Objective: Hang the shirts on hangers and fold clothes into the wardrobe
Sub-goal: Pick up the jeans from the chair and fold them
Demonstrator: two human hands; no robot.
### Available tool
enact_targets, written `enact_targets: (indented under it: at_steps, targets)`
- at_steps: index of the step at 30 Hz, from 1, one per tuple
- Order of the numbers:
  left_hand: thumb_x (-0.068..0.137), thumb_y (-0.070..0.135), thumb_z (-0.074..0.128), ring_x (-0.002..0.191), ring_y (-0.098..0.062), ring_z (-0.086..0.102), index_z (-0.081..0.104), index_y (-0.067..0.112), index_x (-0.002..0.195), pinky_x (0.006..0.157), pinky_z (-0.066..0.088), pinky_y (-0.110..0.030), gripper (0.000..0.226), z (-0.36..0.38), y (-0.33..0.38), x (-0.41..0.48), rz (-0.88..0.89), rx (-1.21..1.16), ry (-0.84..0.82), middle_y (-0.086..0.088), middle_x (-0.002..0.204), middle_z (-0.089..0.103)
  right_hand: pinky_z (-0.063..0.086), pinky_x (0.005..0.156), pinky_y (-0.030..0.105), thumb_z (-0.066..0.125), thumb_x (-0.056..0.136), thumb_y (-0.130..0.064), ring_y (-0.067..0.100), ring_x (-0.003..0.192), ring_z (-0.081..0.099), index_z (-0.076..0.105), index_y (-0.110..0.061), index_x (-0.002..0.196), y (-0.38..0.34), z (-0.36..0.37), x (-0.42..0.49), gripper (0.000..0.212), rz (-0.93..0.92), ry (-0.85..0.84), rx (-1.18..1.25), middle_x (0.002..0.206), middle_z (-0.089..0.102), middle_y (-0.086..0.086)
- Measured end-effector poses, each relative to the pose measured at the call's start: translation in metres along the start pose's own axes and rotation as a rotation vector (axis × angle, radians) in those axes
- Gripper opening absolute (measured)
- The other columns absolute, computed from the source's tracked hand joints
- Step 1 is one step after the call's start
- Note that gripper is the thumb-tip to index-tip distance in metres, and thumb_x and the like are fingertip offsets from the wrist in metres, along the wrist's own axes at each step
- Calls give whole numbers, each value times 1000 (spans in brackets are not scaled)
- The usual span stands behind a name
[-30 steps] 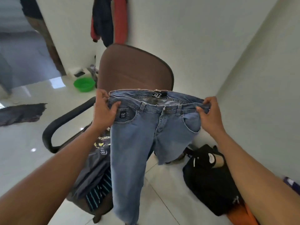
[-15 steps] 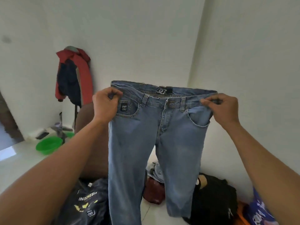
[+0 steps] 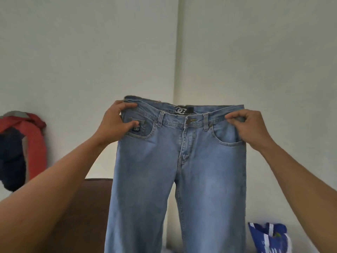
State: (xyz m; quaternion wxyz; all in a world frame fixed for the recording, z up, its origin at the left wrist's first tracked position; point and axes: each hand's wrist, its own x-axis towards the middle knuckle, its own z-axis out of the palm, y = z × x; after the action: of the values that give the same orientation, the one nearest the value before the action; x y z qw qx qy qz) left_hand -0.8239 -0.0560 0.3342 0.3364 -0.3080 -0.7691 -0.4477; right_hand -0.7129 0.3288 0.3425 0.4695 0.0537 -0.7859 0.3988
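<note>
A pair of light blue jeans (image 3: 182, 170) hangs in the air in front of a pale wall (image 3: 91, 52), held up by the waistband at both ends, front side toward the camera. The left hand (image 3: 116, 123) grips one corner of the waistband, fingers curled over the top edge and the thumb pressed against the denim just beside a small dark patch (image 3: 136, 128) on the front pocket. The right hand (image 3: 249, 128) pinches the other corner, fingers bunched tightly on the fabric above the other front pocket. Both arms reach forward and up, well apart, so the waistband is stretched nearly flat between them. A black label (image 3: 182, 110) shows inside the back of the waistband, and the fly looks closed, though the button is too small to be sure of. The two legs hang straight down, side by side, and run out of the bottom of the view. Behind the leg below the left hand is the brown back of a chair (image 3: 87, 207). At the far left a red and dark blue jacket (image 3: 34, 143) hangs against the wall. Low on the right is a blue and white bag (image 3: 268, 238)
</note>
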Motion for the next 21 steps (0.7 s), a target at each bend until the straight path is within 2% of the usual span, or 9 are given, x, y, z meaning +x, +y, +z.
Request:
enact_targets:
  at_steps: [2, 4, 7, 8, 10, 13, 16, 18, 21]
  targets:
    - [74, 2, 83, 110, -20, 63, 68, 21, 120, 97, 54, -39, 52, -1, 11, 17, 43, -16, 22, 2, 125, 57, 47, 77, 5, 73, 87, -3, 2, 89, 64, 74, -23, 89, -18, -14, 6, 20, -22, 33, -29, 100, 69, 1]
    - [76, 0, 80, 100, -21, 66, 71, 25, 102, 90, 57, -40, 38, -5, 21, 34, 51, -67, 59, 1, 113, 64, 49, 82, 14, 71, 87, -4, 7, 96, 63, 75, -25, 95, -34, -30, 12, 23, -30, 39, -27, 107, 65, -3]
    - [82, -4, 73, 82, -15, 67, 70, 21, 81, 73, 58, -22, 26, -9, 41, 51, 50, -190, 92, 2, 88, 69, 52, 87, 23, 66, 88, 4, 7, 97, 64, 75, -25, 93, -57, -55, 18, 31, -25, 22, 30, 111, 64, -4]
    - [84, -5, 71, 79, -9, 68, 72, 19, 84, 69, 56, -15, 25, -11, 49, 54, 56, -223, 99, 3, 88, 70, 53, 87, 25, 68, 87, 6, 9, 95, 65, 75, -24, 88, -64, -62, 20, 31, -26, 28, 41, 109, 66, -2]
    - [85, -7, 70, 77, 2, 68, 73, 18, 99, 68, 54, -10, 29, -13, 60, 60, 65, -283, 99, 6, 96, 71, 55, 86, 28, 73, 83, 6, 14, 89, 67, 75, -21, 78, -74, -73, 24, 28, -30, 41, 35, 98, 71, 2]
    - [86, -6, 68, 89, -5, 70, 72, 20, 111, 80, 58, -21, 36, -16, 75, 70, 54, -334, 82, 2, 107, 71, 56, 87, 26, 76, 80, 6, 14, 86, 69, 75, -17, 74, -88, -83, 32, 24, -18, 24, 20, 86, 73, 3]
    - [85, -6, 68, 95, -10, 70, 71, 18, 117, 88, 57, -31, 40, -19, 88, 79, 43, -334, 49, -1, 112, 70, 56, 90, 31, 79, 80, 2, 14, 89, 71, 77, -17, 79, -99, -90, 38, 18, -5, 32, 28, 89, 76, 3]
    - [83, -5, 72, 96, -7, 69, 69, 18, 121, 88, 56, -28, 44, -21, 94, 81, 55, -323, 13, 0, 115, 69, 59, 87, 32, 83, 78, -6, 16, 92, 73, 79, -17, 89, -107, -94, 38, 16, 21, 34, 79, 92, 77, 2]
    - [77, -2, 81, 93, 0, 69, 67, 20, 124, 79, 56, -16, 54, -26, 102, 81, 64, -331, -28, 4, 117, 68, 60, 86, 33, 87, 74, -15, 14, 92, 74, 78, -18, 97, -120, -102, 37, 25, 45, 27, 116, 96, 78, 1]
